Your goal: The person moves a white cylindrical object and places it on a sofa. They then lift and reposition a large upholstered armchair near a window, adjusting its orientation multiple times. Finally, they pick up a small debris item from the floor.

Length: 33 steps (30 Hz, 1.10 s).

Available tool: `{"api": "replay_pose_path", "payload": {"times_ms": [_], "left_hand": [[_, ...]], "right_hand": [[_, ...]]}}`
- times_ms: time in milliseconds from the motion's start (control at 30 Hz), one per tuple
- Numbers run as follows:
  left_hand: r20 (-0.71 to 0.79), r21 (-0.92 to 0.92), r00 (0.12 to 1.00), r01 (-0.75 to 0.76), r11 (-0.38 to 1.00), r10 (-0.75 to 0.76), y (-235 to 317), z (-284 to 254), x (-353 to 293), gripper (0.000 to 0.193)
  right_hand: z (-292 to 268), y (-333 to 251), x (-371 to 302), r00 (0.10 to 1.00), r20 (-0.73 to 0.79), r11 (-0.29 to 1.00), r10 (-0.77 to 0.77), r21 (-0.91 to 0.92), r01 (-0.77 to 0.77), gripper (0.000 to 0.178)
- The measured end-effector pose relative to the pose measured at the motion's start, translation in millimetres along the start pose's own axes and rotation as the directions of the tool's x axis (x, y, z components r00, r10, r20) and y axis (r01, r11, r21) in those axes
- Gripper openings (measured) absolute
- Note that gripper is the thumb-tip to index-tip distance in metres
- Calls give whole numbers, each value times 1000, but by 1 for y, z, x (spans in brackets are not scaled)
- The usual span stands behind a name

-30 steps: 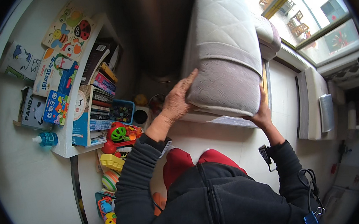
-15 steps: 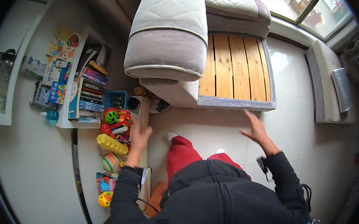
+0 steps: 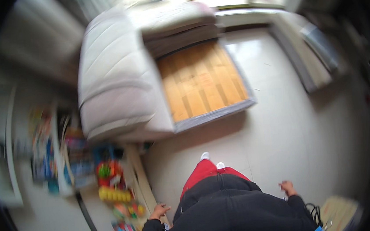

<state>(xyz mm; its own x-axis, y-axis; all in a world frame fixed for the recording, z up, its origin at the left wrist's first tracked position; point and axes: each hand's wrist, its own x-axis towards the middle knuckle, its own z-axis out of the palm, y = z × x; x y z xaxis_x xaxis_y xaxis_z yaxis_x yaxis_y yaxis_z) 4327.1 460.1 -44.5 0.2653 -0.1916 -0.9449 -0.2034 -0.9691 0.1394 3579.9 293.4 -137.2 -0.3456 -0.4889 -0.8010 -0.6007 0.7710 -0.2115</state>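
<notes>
My left hand [image 3: 160, 210] hangs low by my left side, near the toys at the edge of a low cabinet. Its fingers are loosely apart and hold nothing. On the other side, my right hand [image 3: 287, 188] is held over the tiled floor with fingers slightly bent and nothing visible in them. Ahead of me stands a sofa with a padded grey-white arm [image 3: 113, 99] and a seat base of bare wooden slats [image 3: 204, 81]. Neither hand touches the sofa. Motion blurs much of the picture.
Colourful toys [image 3: 115, 194] and shelved books [image 3: 79, 155] line the left side, beside a white cabinet top [image 3: 49, 224]. A grey upholstered piece [image 3: 302, 52] lies at the far right near the window. Something flat and pale [image 3: 336, 210] shows at the lower right.
Both hands have dropped from in front of me back toward my sides. My view has turned to the right, so the sofa now sits further left and its slatted base shows from another angle.
</notes>
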Motion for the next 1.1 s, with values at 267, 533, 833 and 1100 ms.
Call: {"api": "replay_pose_path", "payload": {"times_ms": [267,533,833,1100], "left_hand": [[41,176,863,-503,847,504,299,-40,96,68],[27,350,824,-539,767,566,476,51,98,59],[275,630,833,-533,565,479,555,212,3,62],[319,543,718,-673,502,618,655,311,-30,57]], "right_hand": [[-23,-78,-83,945,-324,967,-51,220,127,50],[56,36,-106,943,-222,892,249,431,-135,41],[-22,140,-80,875,85,549,478,748,-372,31],[-173,175,60,874,-174,560,454,818,-128,33]]}}
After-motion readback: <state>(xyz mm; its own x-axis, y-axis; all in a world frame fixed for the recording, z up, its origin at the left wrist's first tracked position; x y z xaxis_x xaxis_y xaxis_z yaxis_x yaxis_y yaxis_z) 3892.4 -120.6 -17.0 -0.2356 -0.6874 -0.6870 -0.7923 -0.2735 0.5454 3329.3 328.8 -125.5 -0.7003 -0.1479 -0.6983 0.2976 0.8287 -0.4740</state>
